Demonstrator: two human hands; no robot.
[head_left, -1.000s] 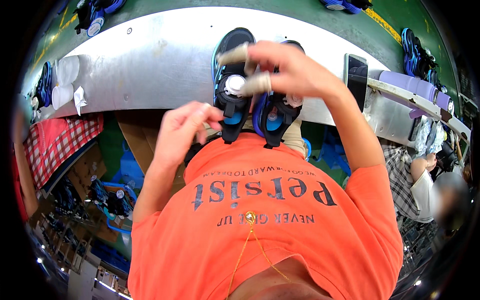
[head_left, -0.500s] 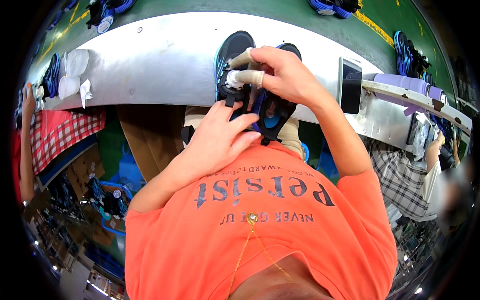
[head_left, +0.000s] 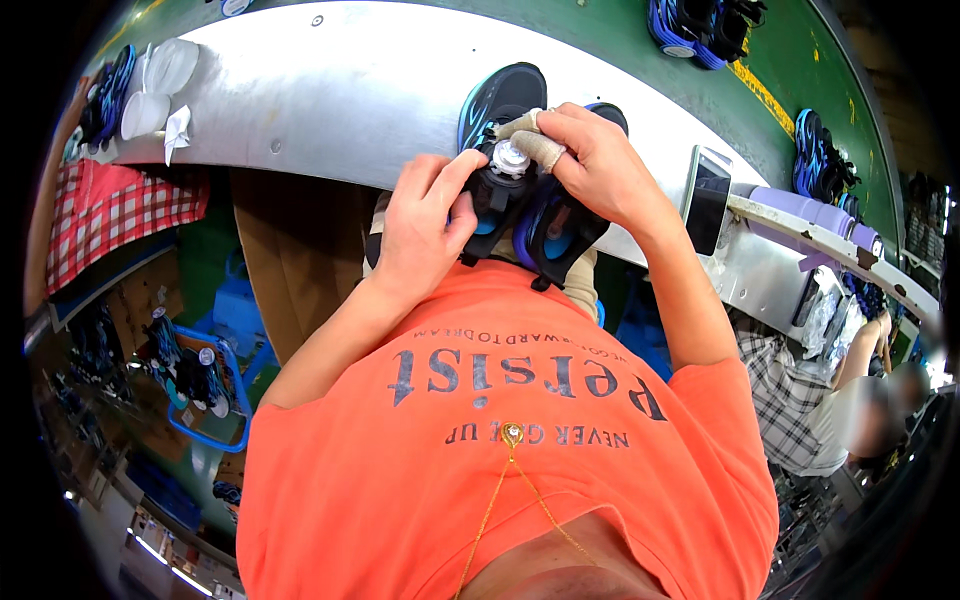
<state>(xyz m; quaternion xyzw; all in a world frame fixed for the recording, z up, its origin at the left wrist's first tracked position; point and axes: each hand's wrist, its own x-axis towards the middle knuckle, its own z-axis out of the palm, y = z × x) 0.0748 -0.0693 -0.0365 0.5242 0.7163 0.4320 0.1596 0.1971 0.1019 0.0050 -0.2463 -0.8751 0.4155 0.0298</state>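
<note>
A silver metal bench (head_left: 330,90) runs in front of both hands. Under the right hand (head_left: 600,165), and by the left hand's (head_left: 425,215) fingertips, a pair of dark shoes (head_left: 500,92) lies across its near edge, the nearer ends overhanging. Right of the right hand lies a phone (head_left: 707,205), with a lilac container (head_left: 798,208) beyond. Well left of the left hand are a white tub (head_left: 145,115), a crumpled tissue (head_left: 177,130) and blue shoes (head_left: 112,92).
</note>
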